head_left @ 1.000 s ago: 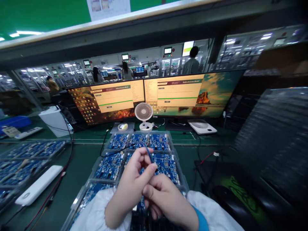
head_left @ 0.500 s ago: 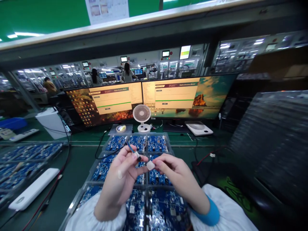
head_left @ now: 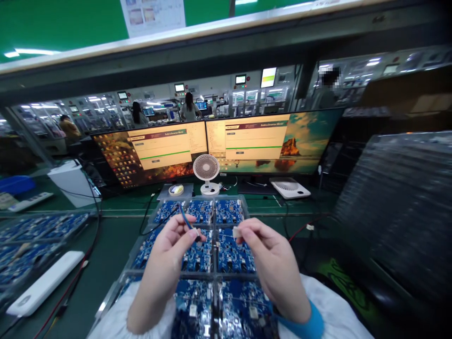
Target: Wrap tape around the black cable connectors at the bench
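Left hand (head_left: pixel 165 249) pinches blue cable (head_left: pixel 183 217) with white-tipped plug; right hand (head_left: pixel 271 256) pinches small white cap (head_left: pixel 236 232). Clear gap between, above board tray (head_left: pixel 137 245).

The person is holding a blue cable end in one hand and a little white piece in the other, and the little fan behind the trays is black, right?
Not quite: the fan is white, not black, as the head view shows. The rest holds: the left hand pinches the blue cable end, and the right hand pinches the little white piece, above the trays of blue boards.
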Demonstrator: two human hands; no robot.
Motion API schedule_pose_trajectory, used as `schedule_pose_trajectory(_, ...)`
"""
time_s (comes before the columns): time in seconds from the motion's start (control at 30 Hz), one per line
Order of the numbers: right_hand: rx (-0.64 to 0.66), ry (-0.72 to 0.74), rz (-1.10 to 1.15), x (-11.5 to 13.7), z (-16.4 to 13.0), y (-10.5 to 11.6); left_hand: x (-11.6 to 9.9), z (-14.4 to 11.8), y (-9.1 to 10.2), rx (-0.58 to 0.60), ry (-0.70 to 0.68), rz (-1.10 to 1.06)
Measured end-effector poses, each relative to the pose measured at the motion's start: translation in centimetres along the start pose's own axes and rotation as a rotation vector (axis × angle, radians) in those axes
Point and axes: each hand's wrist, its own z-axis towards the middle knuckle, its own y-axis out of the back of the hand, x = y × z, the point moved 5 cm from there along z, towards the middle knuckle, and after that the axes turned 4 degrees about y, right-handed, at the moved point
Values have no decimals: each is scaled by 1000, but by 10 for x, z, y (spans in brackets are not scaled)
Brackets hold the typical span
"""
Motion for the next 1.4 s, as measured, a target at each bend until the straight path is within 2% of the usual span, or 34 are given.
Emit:
schedule_pose_trajectory(0.1, -15, -217, 363, -7, -6, -7, 7, 3, 2, 32, -1, 269)
schedule_pose_trajectory(0.2, 78, -350, 552, -11, -13, -21, 10, 2, -2, 103, -23, 416)
schedule_pose_trajectory(0.37, 240, -394, 581, -17, -23, -34, -1, -3, -7, 112, -71, 413)
schedule_pose_trajectory(0.47, 264, -411, 536, -22, -26, -36, -9, -4, -8, 84, -96, 325)
schedule_pose_trajectory(0.57, 292, -419, 485, -25, -28, -40, -12, -4, -5, 25, -106, 325)
schedule_pose_trajectory(0.67, 357, -396, 372, -26, -28, -41, -13, -4, -2, 7, -130, 352)
schedule_pose_trajectory(0.77, 423, -253, -10, -22, -21, -34, -14, -5, -1, 21, -185, 382)
schedule_pose_trajectory(0.83, 395, -111, -292, -15, -13, -26, -14, -6, -2, 41, -213, 415)
schedule_pose_trajectory(0.9, 315, -52, -398, -11, -6, -17, -13, -8, -5, 73, -233, 460)
schedule_pose_trajectory(0.97, 269, -60, -363, -10, -1, -11, -12, -8, -10, 120, -247, 526)
schedule_pose_trajectory(1.1, 264, -50, -264, -10, 3, -9, -9, -10, -19, 184, -284, 670)
schedule_pose_trajectory(1.27, 246, -36, -211, -7, 5, -9, -10, -11, -25, 218, -320, 721)
schedule_pose_trajectory(1.4, 109, 30, -142, -4, 5, -3, -10, -12, -24, 271, -319, 719)
